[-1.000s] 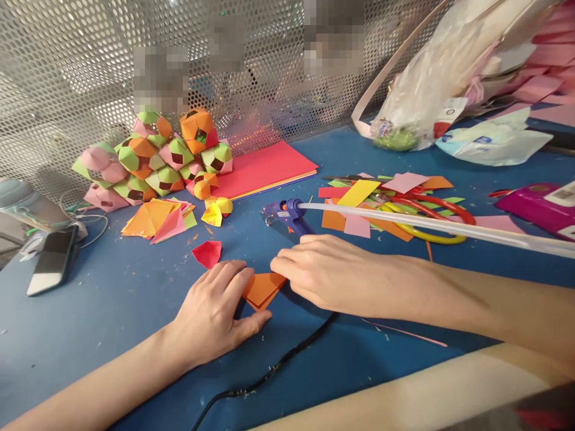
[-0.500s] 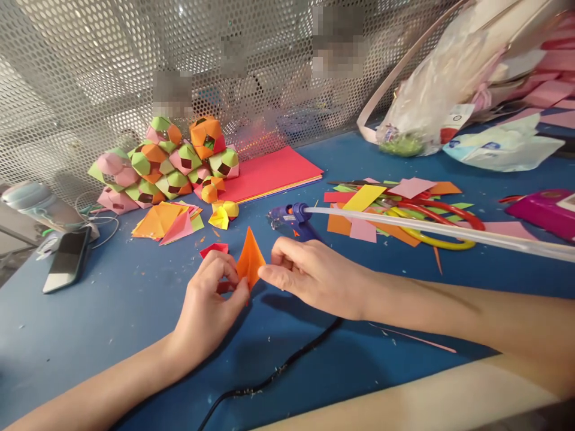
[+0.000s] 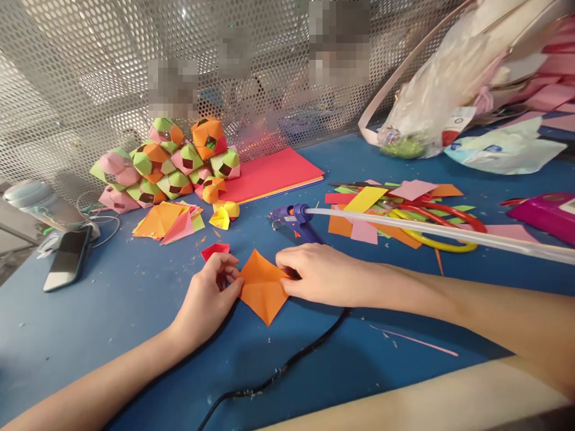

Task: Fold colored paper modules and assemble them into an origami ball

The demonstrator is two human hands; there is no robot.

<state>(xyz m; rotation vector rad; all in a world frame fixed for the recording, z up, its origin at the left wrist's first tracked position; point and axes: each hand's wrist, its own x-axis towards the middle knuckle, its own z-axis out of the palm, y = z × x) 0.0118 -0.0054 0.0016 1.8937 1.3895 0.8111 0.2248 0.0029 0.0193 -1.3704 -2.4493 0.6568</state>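
An orange paper square lies unfolded like a diamond on the blue table. My left hand pinches its left corner with thumb and fingers curled. My right hand pinches the right corner, fingers pressed together on the paper. A small red folded piece sits just behind my left hand. A blue glue gun with a long clear glue stick lies just beyond my right hand.
A heap of folded paper balls stands at the back left by a perforated metal wall. Red paper sheets, folded orange pieces, paper scraps with scissors, a phone and a black cord lie around.
The orange paper lay folded flat under both hands, was then lifted as an upright folded triangle, and is now opened out into a square on the table.
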